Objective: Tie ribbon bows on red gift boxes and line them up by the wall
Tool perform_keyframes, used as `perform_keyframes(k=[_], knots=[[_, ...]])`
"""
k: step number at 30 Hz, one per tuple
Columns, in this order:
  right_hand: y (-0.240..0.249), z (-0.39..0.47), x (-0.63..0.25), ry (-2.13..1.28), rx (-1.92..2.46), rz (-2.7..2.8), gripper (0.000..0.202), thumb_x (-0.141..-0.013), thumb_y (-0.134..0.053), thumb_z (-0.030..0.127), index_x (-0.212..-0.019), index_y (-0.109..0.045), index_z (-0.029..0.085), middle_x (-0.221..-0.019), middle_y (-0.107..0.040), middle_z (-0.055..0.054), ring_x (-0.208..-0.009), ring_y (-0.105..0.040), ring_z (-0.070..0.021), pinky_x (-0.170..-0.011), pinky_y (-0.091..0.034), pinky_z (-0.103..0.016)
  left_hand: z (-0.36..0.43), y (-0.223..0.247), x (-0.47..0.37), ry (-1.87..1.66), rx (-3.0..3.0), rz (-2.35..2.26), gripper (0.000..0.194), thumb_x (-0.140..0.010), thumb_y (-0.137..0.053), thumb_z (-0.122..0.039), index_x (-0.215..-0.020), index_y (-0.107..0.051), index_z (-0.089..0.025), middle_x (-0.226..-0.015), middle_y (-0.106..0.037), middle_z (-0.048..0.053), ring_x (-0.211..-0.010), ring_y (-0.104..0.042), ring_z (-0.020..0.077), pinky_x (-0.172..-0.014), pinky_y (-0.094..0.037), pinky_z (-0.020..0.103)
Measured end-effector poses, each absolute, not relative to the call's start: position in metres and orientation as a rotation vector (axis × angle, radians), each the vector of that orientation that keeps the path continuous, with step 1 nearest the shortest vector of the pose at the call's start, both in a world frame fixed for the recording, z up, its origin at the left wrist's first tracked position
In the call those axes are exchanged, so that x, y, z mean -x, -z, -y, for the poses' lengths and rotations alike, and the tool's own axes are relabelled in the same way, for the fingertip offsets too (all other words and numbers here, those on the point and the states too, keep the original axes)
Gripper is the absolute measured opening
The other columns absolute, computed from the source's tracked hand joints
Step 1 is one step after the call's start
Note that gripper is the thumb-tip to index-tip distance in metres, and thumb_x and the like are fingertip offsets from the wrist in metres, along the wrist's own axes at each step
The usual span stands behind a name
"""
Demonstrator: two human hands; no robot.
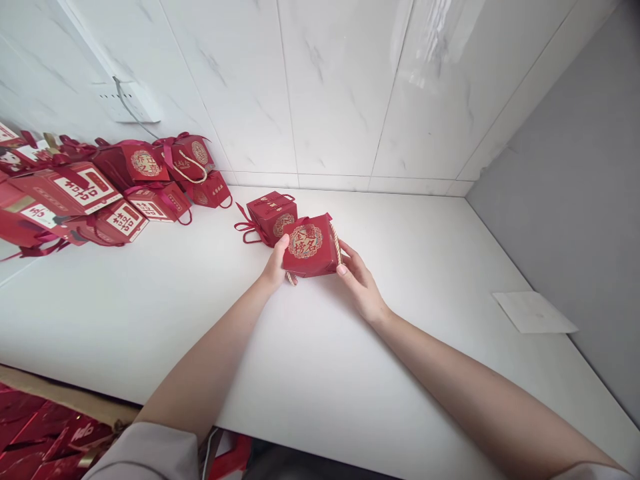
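Note:
Between my two hands is a red gift box (311, 248) with gold Chinese lettering in a round pattern on its face and a twisted cream-and-gold cord at its sides. My left hand (276, 265) is closed on the box's left edge, thumb on the front. On the right side, my right hand (363, 283) grips the edge by the cord, with the fingers partly behind the box. Just behind and to the left stands a second red box (270, 212) with a dark red ribbon, partly covered by the held one.
Several red gift boxes (85, 190) with ribbons are piled at the left on the white tabletop (425, 267). A white tiled wall (335, 87) with a socket (127, 103) closes the back; a grey panel stands right. More red boxes (45, 433) lie below the front-left edge.

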State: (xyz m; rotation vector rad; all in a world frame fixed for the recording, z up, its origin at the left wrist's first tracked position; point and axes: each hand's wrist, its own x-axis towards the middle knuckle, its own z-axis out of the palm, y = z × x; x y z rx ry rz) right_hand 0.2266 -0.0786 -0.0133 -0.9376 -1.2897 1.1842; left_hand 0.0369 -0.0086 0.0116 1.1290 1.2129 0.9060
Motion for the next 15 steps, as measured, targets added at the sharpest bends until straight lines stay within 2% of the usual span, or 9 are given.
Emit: perform_keyframes(k=[8,15], knots=[[0.025,0.075,-0.225,-1.17,1.061,1.321,0.065,-0.088,-0.06,0.055,-0.145,-0.039,0.032,-0.127,-0.061,-0.006,-0.108,-0.061,-0.0232,-0.102,-0.045,-0.044,0.004,-0.01,-0.037,-0.864,-1.098,-1.24,0.073,-0.08,-0.03,-0.077,-0.09,-0.07,-0.016,-0.063,-0.07,0.009,-0.037,-0.054,0.0196,-0.03,-0.037,0.031],[0.026,0.076,-0.226,-1.172,1.077,1.332,0.064,-0.089,-0.059,0.054,-0.145,-0.038,0.032,-0.125,-0.061,-0.006,-0.101,-0.062,-0.0218,-0.099,-0.047,-0.044,0.002,-0.008,-0.036,-0.836,-1.112,-1.179,0.075,-0.079,-0.028,-0.08,-0.083,-0.069,-0.017,-0.048,-0.062,0.006,-0.03,-0.049,0.0182,-0.029,-0.035,0.03]])
